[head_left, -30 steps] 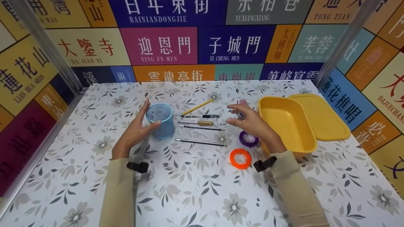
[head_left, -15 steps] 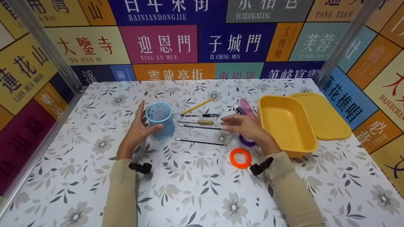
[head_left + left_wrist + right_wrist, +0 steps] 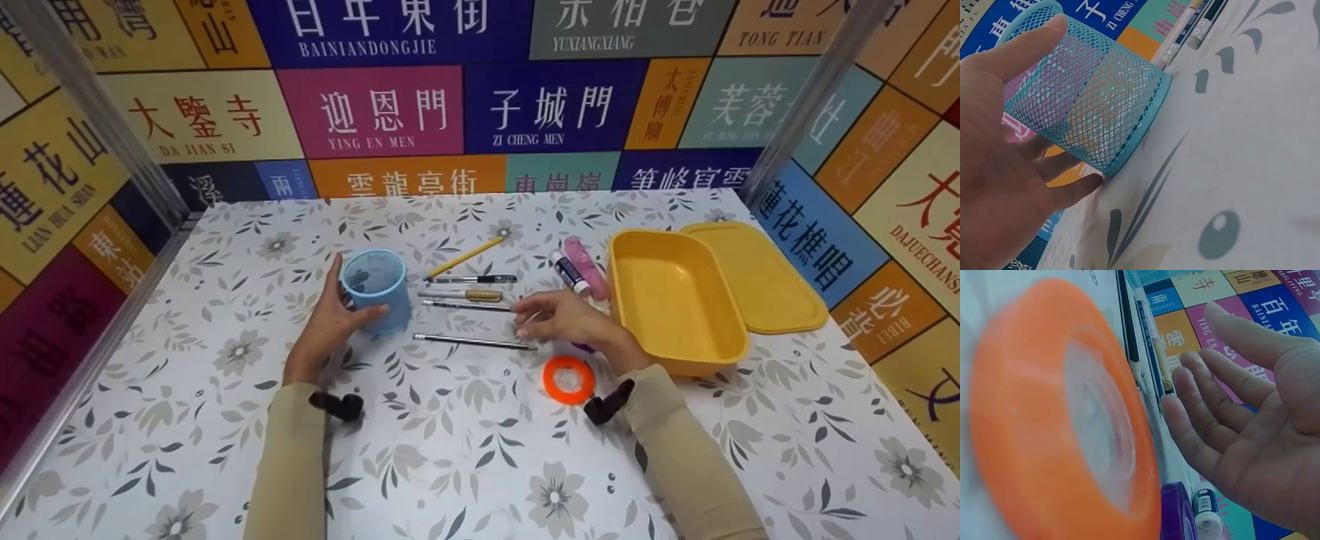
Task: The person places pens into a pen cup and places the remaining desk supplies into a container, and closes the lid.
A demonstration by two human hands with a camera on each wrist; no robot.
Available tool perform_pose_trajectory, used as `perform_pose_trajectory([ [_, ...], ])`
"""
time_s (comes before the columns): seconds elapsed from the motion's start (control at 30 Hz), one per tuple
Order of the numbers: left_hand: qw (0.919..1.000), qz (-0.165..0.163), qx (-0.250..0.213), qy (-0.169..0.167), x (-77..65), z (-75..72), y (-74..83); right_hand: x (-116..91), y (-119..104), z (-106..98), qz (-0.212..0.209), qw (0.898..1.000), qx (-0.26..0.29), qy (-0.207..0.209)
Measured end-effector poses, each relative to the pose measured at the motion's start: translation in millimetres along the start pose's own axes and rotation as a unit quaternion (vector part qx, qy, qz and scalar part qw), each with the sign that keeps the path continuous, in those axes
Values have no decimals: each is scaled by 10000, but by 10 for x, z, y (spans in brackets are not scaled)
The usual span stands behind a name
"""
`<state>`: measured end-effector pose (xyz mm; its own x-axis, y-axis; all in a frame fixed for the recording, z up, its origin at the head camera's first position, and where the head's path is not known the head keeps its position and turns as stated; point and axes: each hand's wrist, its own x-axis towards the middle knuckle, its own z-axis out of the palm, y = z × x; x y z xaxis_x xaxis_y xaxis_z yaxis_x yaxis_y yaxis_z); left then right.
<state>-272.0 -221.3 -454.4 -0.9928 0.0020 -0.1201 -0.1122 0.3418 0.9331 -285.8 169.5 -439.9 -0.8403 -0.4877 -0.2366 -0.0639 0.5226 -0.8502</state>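
My left hand (image 3: 322,326) holds the side of a light-blue mesh pen cup (image 3: 394,307), thumb across its front and fingers behind it; the cup stands upright on the table. In the left wrist view, the mesh cup (image 3: 1100,95) lies between thumb and fingers. My right hand (image 3: 562,319) hovers at the right ends of two pencils, the upper one (image 3: 461,305) and the lower one (image 3: 472,342), fingers loosely bent. The right wrist view shows nothing between its thumb and fingers. Above these pencils lie a gold-capped pen (image 3: 480,295), a black-capped pen (image 3: 491,279) and a yellow pencil (image 3: 465,257).
An orange tape roll (image 3: 551,384) lies below my right hand, which mostly hides a purple tape roll (image 3: 1176,512). A glue stick (image 3: 570,271) and a pink elongated item (image 3: 587,268) lie beside a yellow box (image 3: 675,356). Its lid (image 3: 780,292) lies at the right.
My right hand has moved down and left from the glue stick to the pencil ends, uncovering the glue stick and pink item. My left hand has closed in slightly on the mesh cup.
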Motion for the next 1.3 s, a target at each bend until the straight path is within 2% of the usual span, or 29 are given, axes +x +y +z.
perform_pose_trajectory([
  [0.33,9998,211,-73,0,2,5,-23,44,68,52,-17,9988,-368,-332],
  [0.47,9994,312,-119,-22,-2,14,-16,34,68,67,184,9984,-436,-316],
  [0.7,9998,156,-132,-50,-9,4,-17,31,59,129,-15,9995,-244,-197],
  [1.0,9997,220,32,-81,-17,-15,-67,43,20,168,438,9986,-305,-12],
  [1.13,9998,148,41,-120,-35,-12,-42,38,11,162,486,9982,-338,19],
  [1.3,9998,33,-55,-165,-52,-5,-24,31,29,155,326,9988,-375,-28],
])
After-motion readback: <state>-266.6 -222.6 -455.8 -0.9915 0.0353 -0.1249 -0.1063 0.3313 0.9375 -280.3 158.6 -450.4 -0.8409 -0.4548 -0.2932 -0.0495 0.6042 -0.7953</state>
